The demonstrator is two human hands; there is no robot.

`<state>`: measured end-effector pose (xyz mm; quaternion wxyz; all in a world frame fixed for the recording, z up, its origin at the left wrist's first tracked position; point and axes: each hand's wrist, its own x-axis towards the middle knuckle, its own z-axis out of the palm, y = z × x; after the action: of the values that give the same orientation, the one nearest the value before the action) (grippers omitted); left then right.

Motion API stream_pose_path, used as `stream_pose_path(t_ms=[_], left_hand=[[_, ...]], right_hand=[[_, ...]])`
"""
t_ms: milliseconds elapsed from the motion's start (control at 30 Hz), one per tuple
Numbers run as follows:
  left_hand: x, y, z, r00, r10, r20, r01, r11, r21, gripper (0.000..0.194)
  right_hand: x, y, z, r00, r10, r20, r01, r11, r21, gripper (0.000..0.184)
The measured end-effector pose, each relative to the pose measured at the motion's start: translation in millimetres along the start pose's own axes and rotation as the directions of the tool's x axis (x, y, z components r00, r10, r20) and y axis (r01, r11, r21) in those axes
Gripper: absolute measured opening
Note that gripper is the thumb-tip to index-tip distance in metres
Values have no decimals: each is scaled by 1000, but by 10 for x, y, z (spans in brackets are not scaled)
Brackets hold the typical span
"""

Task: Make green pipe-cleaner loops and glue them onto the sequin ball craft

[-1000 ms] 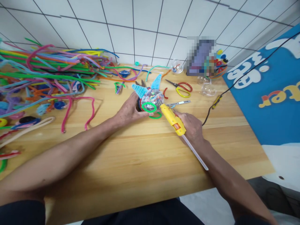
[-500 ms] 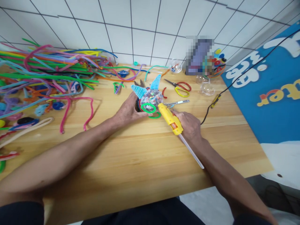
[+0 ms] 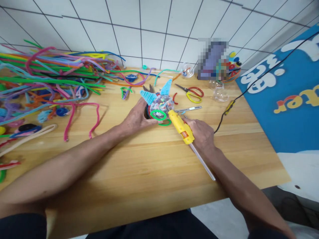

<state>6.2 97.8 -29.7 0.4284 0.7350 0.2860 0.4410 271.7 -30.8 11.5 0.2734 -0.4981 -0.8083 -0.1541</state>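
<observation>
My left hand (image 3: 137, 118) is wrapped round the left side of a small craft figure (image 3: 163, 102), a clear ball with colourful bits inside. Two light-blue pipe-cleaner ears (image 3: 148, 97) stick up from it, and a bright green ring (image 3: 158, 115) sits on its near side. My right hand (image 3: 201, 132) grips a yellow hot glue gun (image 3: 180, 126), its nozzle at the figure's right side; whether it touches cannot be made out. A clear glue stick (image 3: 203, 162) juts from the gun's back end. Another green loop (image 3: 165, 122) shows just below the figure.
Pipe cleaners (image 3: 62, 66) in many colours heap at the left. Red-and-yellow-handled scissors (image 3: 194, 94) and a utility knife (image 3: 188, 109) lie beyond my right hand. Clear plastic half-balls (image 3: 220, 95) stand near the tiled wall (image 3: 154, 30). A black cord (image 3: 245, 91) runs off rightward.
Hardly anything differs. The glue gun's back end and the glue stick have tipped very slightly; both hands keep their places.
</observation>
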Motion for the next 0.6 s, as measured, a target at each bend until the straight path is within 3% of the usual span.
stream_pose_path(t_ms=[300, 600], left_hand=[[1, -11, -14, 1000, -11, -8, 11, 1000, -4, 93], [2, 25, -11, 1000, -15, 19, 16, 999, -39, 88]], right_hand=[[-90, 46, 23, 998, 55, 32, -58, 994, 92, 31], [-80, 50, 5, 1000, 22, 1, -22, 994, 103, 26]])
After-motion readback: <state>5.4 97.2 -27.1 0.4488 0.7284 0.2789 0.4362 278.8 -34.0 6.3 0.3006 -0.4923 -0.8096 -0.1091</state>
